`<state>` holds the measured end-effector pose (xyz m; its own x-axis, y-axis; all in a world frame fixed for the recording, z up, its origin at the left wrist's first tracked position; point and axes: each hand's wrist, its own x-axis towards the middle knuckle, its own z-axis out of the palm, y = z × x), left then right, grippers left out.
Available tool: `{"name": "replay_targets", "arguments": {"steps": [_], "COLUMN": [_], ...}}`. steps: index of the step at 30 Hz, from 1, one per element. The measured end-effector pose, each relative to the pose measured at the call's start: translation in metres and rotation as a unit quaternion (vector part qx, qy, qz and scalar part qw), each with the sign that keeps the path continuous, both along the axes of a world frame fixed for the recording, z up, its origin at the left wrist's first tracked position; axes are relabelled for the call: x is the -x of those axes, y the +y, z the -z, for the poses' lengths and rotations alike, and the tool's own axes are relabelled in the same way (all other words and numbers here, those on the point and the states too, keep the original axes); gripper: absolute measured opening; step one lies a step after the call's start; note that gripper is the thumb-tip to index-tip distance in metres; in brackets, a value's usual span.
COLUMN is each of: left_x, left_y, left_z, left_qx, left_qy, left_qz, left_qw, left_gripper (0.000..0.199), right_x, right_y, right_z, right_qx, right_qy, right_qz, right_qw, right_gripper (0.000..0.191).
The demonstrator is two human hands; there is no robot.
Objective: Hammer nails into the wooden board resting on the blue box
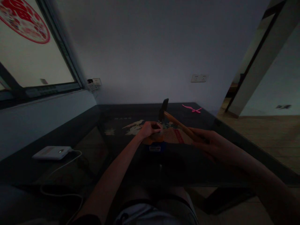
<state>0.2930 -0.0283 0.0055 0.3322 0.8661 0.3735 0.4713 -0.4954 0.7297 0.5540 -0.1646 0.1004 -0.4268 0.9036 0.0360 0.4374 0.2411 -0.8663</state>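
Note:
My right hand [208,143] is wrapped round the wooden handle of a hammer [179,122]. The hammer's dark head stands just above and behind the fingers of my left hand [151,128]. Those fingers are drawn together in a pinch over a small blue and orange box [155,147]; what they hold is too small and dark to make out. A piece of brown cardboard [172,136] with a red stripe lies beside the box, under the hammer handle.
All this is on a dark glossy table [112,162] against a wall. A white power bank [53,152] with a cable lies at the left. At the far right edge is a pink strap-like item [192,109]. Wall sockets [198,78] are behind.

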Motion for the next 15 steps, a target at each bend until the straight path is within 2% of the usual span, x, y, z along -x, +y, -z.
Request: {"name": "replay_targets", "arguments": {"steps": [8,15], "left_x": [0.001,0.001], "left_y": [0.000,0.001], "left_z": [-0.001,0.001], "left_qx": [0.006,-0.012], "left_qy": [0.014,0.001], "left_qz": [-0.004,-0.002], "left_qw": [1.000,1.000], "left_gripper": [0.019,0.017], "right_x": [0.003,0.000], "right_y": [0.003,-0.001], "right_z": [0.010,0.009], "right_qx": [0.004,-0.021], "right_qy": [-0.079,-0.030], "right_qz": [-0.016,-0.029], "right_qw": [0.997,0.999], "right_gripper": [0.056,0.057]}}
